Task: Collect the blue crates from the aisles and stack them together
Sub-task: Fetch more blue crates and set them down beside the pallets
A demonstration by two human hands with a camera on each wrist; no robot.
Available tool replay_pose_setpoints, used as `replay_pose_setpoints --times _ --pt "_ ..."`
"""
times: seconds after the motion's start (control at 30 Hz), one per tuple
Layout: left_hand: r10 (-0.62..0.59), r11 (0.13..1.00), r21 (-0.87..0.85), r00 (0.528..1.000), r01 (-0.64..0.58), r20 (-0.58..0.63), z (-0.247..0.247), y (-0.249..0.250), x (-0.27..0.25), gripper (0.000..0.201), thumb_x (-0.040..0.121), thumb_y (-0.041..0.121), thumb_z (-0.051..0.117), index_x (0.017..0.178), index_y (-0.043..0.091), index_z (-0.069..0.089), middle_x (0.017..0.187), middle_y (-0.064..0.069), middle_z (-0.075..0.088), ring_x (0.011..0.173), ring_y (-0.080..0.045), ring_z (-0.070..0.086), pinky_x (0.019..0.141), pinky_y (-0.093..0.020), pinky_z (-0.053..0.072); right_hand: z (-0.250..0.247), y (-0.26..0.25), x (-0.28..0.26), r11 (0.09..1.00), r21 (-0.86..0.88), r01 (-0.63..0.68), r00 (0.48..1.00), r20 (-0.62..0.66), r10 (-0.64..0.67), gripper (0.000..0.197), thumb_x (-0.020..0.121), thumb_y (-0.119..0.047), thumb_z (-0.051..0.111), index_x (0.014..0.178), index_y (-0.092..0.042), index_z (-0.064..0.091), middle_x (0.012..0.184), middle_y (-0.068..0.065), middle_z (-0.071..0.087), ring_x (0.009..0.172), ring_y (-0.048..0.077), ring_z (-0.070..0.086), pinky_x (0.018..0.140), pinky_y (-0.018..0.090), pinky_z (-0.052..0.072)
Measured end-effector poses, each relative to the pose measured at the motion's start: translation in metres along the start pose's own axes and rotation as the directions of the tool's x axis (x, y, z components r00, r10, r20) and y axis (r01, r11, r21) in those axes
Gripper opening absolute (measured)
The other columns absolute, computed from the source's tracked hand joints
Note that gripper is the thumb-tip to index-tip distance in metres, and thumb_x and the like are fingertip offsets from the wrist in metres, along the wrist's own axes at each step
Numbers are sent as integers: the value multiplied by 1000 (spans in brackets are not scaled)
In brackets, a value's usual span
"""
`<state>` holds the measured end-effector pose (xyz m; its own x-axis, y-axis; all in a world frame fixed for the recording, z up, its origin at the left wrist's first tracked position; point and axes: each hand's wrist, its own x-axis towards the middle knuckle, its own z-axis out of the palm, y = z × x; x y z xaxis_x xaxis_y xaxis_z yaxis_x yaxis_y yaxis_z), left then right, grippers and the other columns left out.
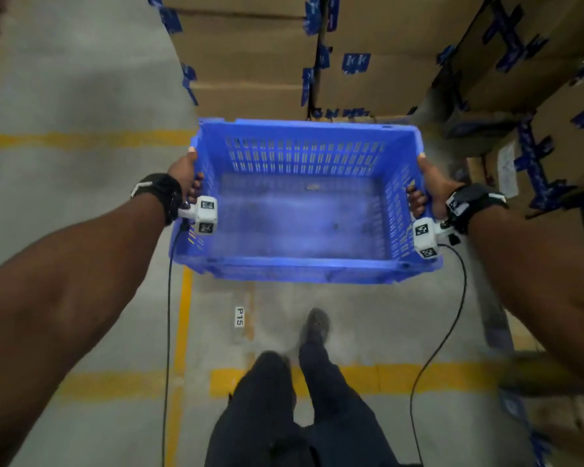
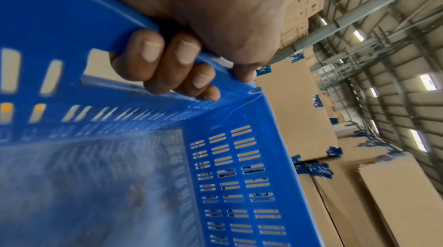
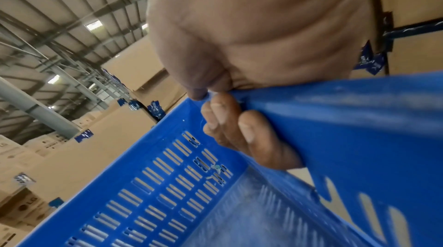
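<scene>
An empty blue slotted crate (image 1: 300, 210) hangs in front of me above the floor, carried by both hands. My left hand (image 1: 188, 178) grips its left end, fingers (image 2: 165, 65) curled through the handle slot and thumb on the rim. My right hand (image 1: 425, 187) grips the right end the same way, fingers (image 3: 242, 133) hooked inside under the rim. The crate (image 2: 215, 175) has a dusty floor and slotted walls; the far wall of the crate (image 3: 155, 184) shows in the right wrist view. No other blue crate is in view.
Tall stacks of cardboard boxes (image 1: 317, 55) with blue tape stand just ahead and along the right (image 1: 536, 112). The grey concrete floor (image 1: 64, 79) lies to the left, with yellow lines (image 1: 81, 140) and a "P15" label (image 1: 239, 316). My legs (image 1: 300, 399) are below.
</scene>
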<state>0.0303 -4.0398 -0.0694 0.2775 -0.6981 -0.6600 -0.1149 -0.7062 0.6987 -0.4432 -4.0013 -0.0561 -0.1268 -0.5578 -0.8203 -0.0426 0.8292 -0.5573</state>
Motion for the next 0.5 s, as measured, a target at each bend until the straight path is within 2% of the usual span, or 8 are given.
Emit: replay_pose_setpoints --times 0.07,0.17,0.27,0.37,0.5 --pt "-18 1000 10 1000 18 -12 17 6 41 57 99 66 32 68 19 40 61 1 32 43 -12 22 42 -14 15 1 -14 47 1000 -20 -24 1000 -5 24 70 83 -89 27 70 -20 35 47 -4 26 35 10 19 41 15 23" --pt "-60 998 -29 998 60 -16 40 7 98 58 96 70 33 67 20 40 61 2 29 42 -11 19 45 -17 13 4 -25 113 998 -19 -56 998 -39 55 71 82 -90 27 69 -21 36 47 -4 27 37 12 20 43 18 22" --pt "-94 995 -37 995 93 -21 63 0 159 59 96 71 31 66 20 38 58 3 28 38 -11 18 43 -12 14 14 -36 174 997 -46 -68 996 -58 65 71 82 -90 26 69 -21 36 48 -3 27 40 14 19 45 22 20" --pt "-120 993 -19 993 120 2 79 -8 210 61 94 74 28 67 21 39 47 5 29 33 -11 17 42 -9 16 25 -45 219 998 -66 -21 997 -78 16 72 84 -88 22 69 -19 37 47 -2 26 41 15 19 48 23 20" --pt "-126 991 -30 992 127 26 89 -18 274 58 98 70 26 71 21 41 63 3 32 43 -12 19 41 -11 16 36 -56 281 995 -91 -35 997 -67 29 71 86 -86 22 69 -19 36 49 -2 26 40 16 20 47 22 20"
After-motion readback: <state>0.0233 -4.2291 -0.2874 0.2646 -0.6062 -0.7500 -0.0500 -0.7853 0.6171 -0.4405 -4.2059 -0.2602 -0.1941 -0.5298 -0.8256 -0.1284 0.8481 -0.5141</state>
